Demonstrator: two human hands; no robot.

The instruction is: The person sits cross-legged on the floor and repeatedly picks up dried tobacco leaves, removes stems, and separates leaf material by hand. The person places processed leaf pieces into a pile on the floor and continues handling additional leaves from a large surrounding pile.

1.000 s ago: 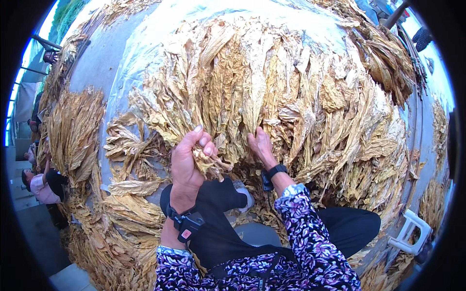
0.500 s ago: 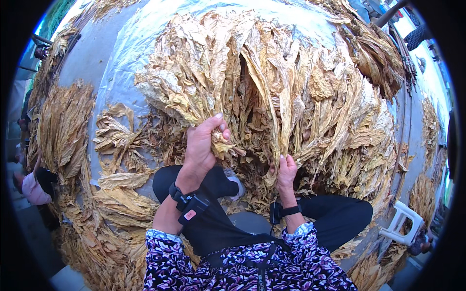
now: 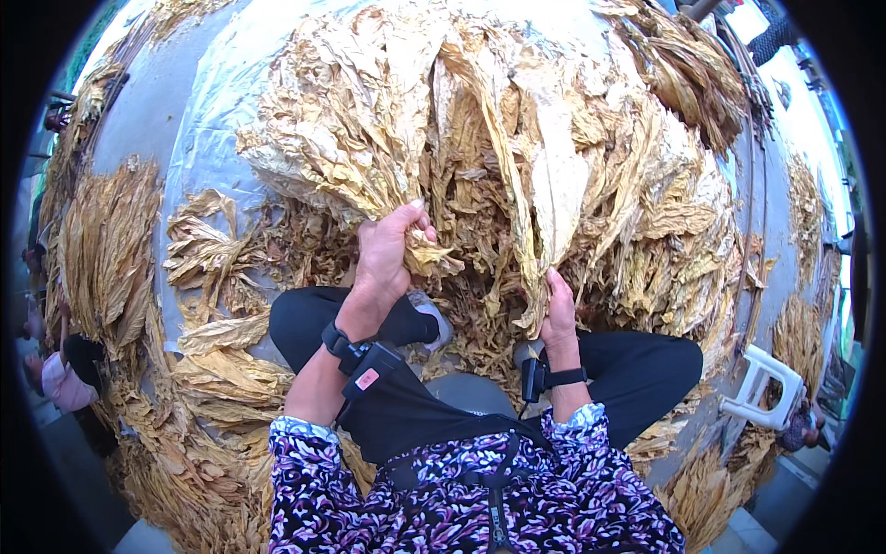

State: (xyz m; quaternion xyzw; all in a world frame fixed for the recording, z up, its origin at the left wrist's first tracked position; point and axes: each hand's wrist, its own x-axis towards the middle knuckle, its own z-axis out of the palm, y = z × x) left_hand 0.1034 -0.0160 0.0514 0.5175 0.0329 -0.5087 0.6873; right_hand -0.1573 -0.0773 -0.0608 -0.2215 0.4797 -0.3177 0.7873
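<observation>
A thick bunch of dried tobacco leaves [image 3: 346, 138] is gripped at its stem ends by my left hand [image 3: 386, 249], fingers wrapped round it. The leaves fan away from me over a large heap [image 3: 646, 203] of the same yellow-brown leaves. To the right, my right hand [image 3: 557, 309] pinches the stem ends of a few long tobacco leaves [image 3: 556, 189], one of them broad and pale. Between my hands, darker crumpled leaves [image 3: 471, 222] show inside the heap. Both wrists wear black bands with small devices.
Clear plastic sheeting [image 3: 217, 120] lies under the heap. Other leaf piles [image 3: 111, 249] lie at left, with a darker bundle [image 3: 683, 74] at far right. A white plastic stool [image 3: 764, 388] stands at right. Long thin rods [image 3: 752, 231] lie beyond the heap. A person in pink [image 3: 66, 380] is at far left.
My right hand has moved slightly right and now holds a broad pale leaf spread out beside the narrower ones. My left hand keeps its grip on the bunch. The whole view has shifted a little.
</observation>
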